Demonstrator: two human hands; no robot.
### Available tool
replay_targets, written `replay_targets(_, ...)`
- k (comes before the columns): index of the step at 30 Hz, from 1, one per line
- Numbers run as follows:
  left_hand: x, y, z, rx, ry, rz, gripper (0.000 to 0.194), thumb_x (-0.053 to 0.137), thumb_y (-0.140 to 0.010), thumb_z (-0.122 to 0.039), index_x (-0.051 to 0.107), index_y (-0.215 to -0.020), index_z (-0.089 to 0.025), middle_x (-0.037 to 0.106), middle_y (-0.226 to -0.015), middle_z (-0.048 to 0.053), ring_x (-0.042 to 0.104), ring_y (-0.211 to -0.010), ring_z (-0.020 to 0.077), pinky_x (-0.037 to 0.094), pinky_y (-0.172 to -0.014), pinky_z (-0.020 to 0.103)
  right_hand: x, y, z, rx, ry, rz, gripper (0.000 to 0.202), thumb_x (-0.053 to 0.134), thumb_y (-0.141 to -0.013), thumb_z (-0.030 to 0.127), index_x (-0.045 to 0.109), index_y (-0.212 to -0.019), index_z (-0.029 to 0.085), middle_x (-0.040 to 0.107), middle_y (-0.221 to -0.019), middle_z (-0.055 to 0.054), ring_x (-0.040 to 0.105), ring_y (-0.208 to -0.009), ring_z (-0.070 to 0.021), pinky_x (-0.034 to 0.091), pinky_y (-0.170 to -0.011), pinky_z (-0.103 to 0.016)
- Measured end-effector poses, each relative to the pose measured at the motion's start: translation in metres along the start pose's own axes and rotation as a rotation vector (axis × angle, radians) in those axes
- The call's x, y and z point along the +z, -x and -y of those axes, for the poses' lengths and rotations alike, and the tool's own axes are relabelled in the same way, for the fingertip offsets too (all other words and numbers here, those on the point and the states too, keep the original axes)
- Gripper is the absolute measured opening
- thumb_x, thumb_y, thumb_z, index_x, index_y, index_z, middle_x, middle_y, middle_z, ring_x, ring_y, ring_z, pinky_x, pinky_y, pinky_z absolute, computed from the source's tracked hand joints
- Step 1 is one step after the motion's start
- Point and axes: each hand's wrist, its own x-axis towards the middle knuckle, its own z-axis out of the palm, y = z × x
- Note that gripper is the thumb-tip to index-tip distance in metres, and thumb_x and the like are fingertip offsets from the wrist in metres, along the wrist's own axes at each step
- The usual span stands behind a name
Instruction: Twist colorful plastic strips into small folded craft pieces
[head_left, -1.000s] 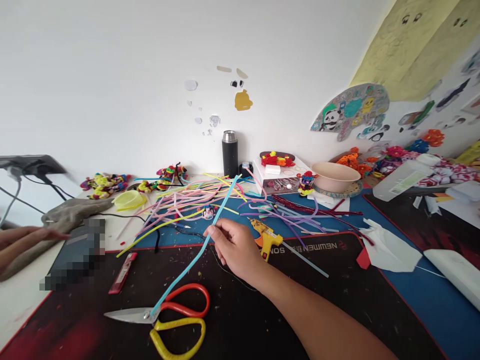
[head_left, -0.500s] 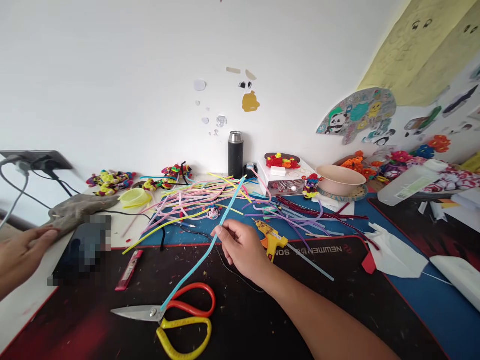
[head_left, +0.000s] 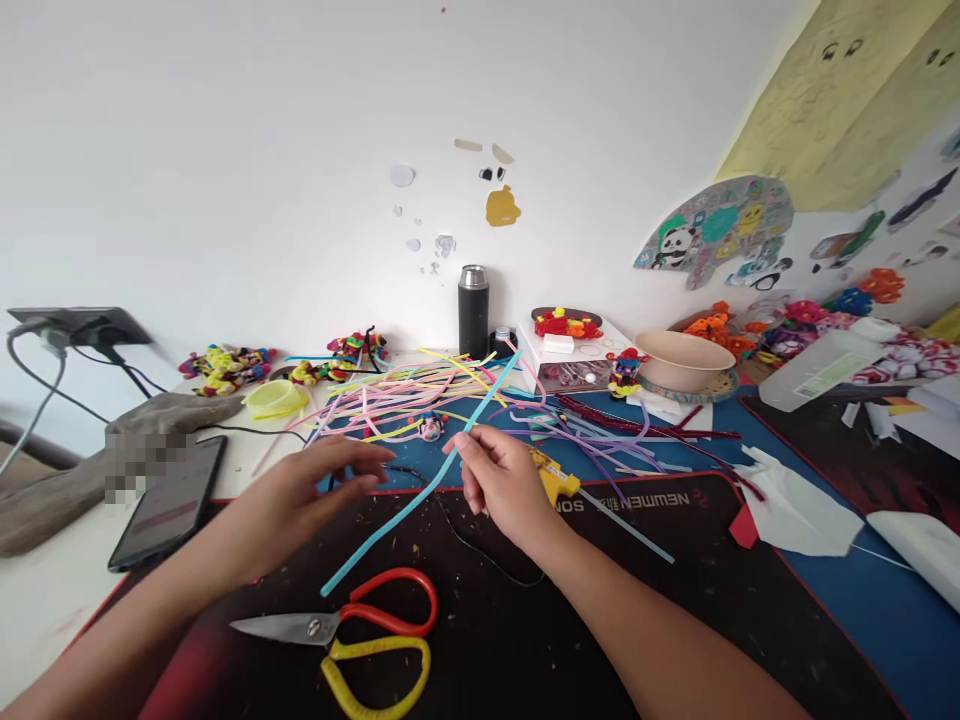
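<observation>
A light blue pipe cleaner (head_left: 405, 527) is pinched near its middle by my right hand (head_left: 504, 487), slanting from lower left to upper right. My left hand (head_left: 319, 492) is held in the air to the left of it, fingers apart and pointing at the pipe cleaner without touching it. Below both hands lie scissors (head_left: 315, 629) with one red and one yellow handle, blades pointing left. Behind my right hand, partly covered, is a yellow glue gun (head_left: 556, 479) with a clear stick lying beside it.
Behind the hands spreads a pile of pink and yellow pipe cleaners (head_left: 405, 395), with purple ones to the right. A black flask (head_left: 472, 318) stands at the wall. A phone (head_left: 171, 500) and driftwood (head_left: 67, 500) lie left. A beige bowl (head_left: 684, 360) sits back right.
My left hand has come from the driftwood at the far left in towards the pipe cleaner. My right hand, still pinching the pipe cleaner, has moved slightly right, and its lower end has lifted.
</observation>
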Motion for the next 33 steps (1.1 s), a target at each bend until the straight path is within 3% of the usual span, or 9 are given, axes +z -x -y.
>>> replay_targets(1,0.01,-0.002,-0.003,0.003,-0.08,0.165,0.03,0.099,-0.059,-0.049,0.091,-0.081,-0.031,0.084,-0.078,0.008,0.076,-0.077,0.0319,0.058,-0.071,0.032,-0.001,-0.002,0.0,0.009,-0.047,-0.02,0.049,0.068,-0.095,0.068,0.069,-0.089,0.019,0.049,-0.049,0.008,0.044,-0.039,-0.0102,0.031,-0.041,-0.023)
replay_targets(2,0.019,-0.003,-0.006,0.013,-0.116,0.249,0.031,0.095,-0.064,-0.05,0.091,-0.088,-0.031,0.085,-0.081,0.008,0.076,-0.078,0.0312,0.058,-0.073,0.032,-0.003,-0.003,0.0,0.018,-0.099,-0.045,0.049,0.069,-0.093,0.068,0.069,-0.09,0.019,0.048,-0.049,0.008,0.043,-0.038,-0.0101,0.03,-0.04,-0.023)
replay_targets(4,0.034,-0.006,-0.01,0.037,-0.136,0.325,0.033,0.091,-0.072,-0.047,0.091,-0.101,-0.032,0.085,-0.086,0.006,0.075,-0.077,0.0289,0.057,-0.073,0.031,-0.005,-0.006,-0.002,0.032,-0.191,-0.1,0.049,0.072,-0.09,0.069,0.068,-0.09,0.019,0.046,-0.049,0.009,0.043,-0.038,-0.0098,0.029,-0.038,-0.022)
replay_targets(7,0.053,-0.005,-0.013,0.067,-0.032,0.306,0.037,0.091,-0.074,-0.044,0.089,-0.11,-0.033,0.085,-0.089,0.005,0.074,-0.079,0.0291,0.058,-0.076,0.034,-0.007,-0.01,-0.004,0.04,-0.255,-0.166,0.05,0.076,-0.088,0.069,0.065,-0.087,0.02,0.044,-0.05,0.01,0.043,-0.038,-0.0094,0.027,-0.037,-0.021)
replay_targets(10,0.065,-0.004,-0.012,0.003,0.122,0.244,0.032,0.094,-0.074,-0.05,0.091,-0.1,-0.031,0.086,-0.097,0.009,0.077,-0.089,0.0336,0.06,-0.083,0.039,-0.009,-0.011,-0.006,0.03,-0.273,-0.195,0.048,0.078,-0.088,0.067,0.063,-0.086,0.021,0.043,-0.049,0.01,0.042,-0.038,-0.0091,0.026,-0.036,-0.021)
replay_targets(13,0.072,-0.005,-0.002,-0.061,0.284,0.129,0.031,0.097,-0.073,-0.055,0.09,-0.085,-0.027,0.087,-0.1,0.011,0.077,-0.089,0.0324,0.061,-0.082,0.04,-0.007,-0.01,-0.007,0.027,-0.278,-0.193,0.046,0.076,-0.091,0.064,0.061,-0.083,0.021,0.044,-0.049,0.01,0.042,-0.038,-0.0086,0.026,-0.036,-0.02)
replay_targets(17,0.077,-0.006,0.016,-0.058,0.367,0.03,0.038,0.097,-0.072,-0.06,0.088,-0.083,-0.025,0.086,-0.089,0.009,0.075,-0.077,0.0263,0.058,-0.076,0.037,-0.003,-0.007,-0.006,0.025,-0.235,-0.166,0.045,0.075,-0.092,0.063,0.061,-0.083,0.021,0.044,-0.049,0.01,0.042,-0.039,-0.009,0.028,-0.038,-0.022)
replay_targets(26,0.075,-0.004,0.034,-0.097,0.425,0.05,0.045,0.094,-0.077,-0.065,0.083,-0.083,-0.022,0.082,-0.079,0.007,0.068,-0.074,0.0214,0.055,-0.075,0.033,-0.002,-0.004,-0.002,0.021,-0.203,-0.13,0.051,0.076,-0.089,0.067,0.056,-0.077,0.022,0.044,-0.05,0.009,0.041,-0.039,-0.0088,0.028,-0.039,-0.023)
replay_targets(33,0.074,-0.003,0.039,-0.103,0.383,0.124,0.044,0.09,-0.081,-0.065,0.083,-0.081,-0.021,0.082,-0.079,0.007,0.068,-0.075,0.0228,0.054,-0.075,0.034,-0.003,-0.004,-0.002,0.023,-0.228,-0.115,0.047,0.075,-0.092,0.065,0.072,-0.097,0.019,0.045,-0.051,0.009,0.041,-0.04,-0.0096,0.028,-0.04,-0.023)
